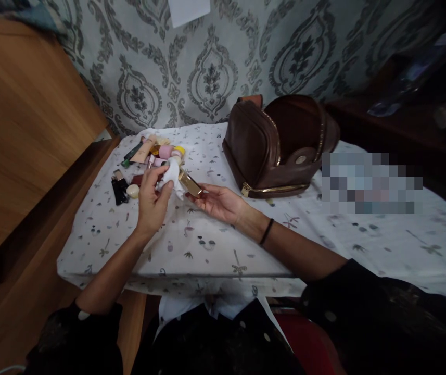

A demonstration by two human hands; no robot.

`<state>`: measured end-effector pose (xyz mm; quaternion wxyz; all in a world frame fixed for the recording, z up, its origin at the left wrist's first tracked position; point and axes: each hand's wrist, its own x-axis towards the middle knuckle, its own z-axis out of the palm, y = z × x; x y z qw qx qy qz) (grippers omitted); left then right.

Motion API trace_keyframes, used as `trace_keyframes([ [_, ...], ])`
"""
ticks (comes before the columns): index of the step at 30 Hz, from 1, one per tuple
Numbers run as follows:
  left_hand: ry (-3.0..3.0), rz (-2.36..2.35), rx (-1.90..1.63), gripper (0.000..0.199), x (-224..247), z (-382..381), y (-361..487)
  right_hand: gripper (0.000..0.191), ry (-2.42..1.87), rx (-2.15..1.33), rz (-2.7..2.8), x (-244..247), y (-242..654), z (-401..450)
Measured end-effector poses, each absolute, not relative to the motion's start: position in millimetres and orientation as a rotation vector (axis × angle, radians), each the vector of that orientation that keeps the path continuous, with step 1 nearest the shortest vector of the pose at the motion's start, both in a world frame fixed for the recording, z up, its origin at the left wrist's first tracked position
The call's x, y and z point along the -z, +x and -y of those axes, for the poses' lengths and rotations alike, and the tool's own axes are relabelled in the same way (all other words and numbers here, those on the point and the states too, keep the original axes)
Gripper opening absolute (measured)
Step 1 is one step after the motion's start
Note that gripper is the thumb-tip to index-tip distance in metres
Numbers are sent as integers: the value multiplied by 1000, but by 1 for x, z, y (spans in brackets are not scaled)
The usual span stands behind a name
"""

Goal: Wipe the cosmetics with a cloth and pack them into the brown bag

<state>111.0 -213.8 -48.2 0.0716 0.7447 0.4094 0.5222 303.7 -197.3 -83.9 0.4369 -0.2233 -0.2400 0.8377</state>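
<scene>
My left hand (154,194) pinches a crumpled white tissue (173,174) between thumb and fingers. Against the tissue lies a gold rectangular cosmetic case (190,183), whose lower right end my right hand (219,201) grips with its fingertips. Whether the case is a compact or a bottle I cannot tell. Just beyond my left hand is a pile of cosmetics, among them a beige tube (144,149), a pink bottle (165,151) and a green-capped tube (129,158). Left of that hand lie black tubes (118,188) and a round cream-coloured jar (132,191).
A brown leather bag (257,148) stands with its zip undone, right of my hands. The table carries a white printed cloth (215,250). A blurred-out patch (371,182) lies at the right. A wooden cabinet (31,104) borders the left side, and patterned wallpaper (211,73) covers the back.
</scene>
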Motion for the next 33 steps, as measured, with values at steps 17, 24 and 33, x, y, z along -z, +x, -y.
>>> trace_keyframes([
  [17, 2553, -1212, -1440, 26, 40, 230, 129, 23, -586, -2090, 740, 70, 298, 216],
  [24, 2653, -1026, -1340, 35, 57, 242, 133, 39, -604, -2080, 632, 70, 296, 211],
  [33, 2748, -1015, -1254, 37, 57, 241, 127, 42, -595, -2087, 612, 68, 301, 210],
])
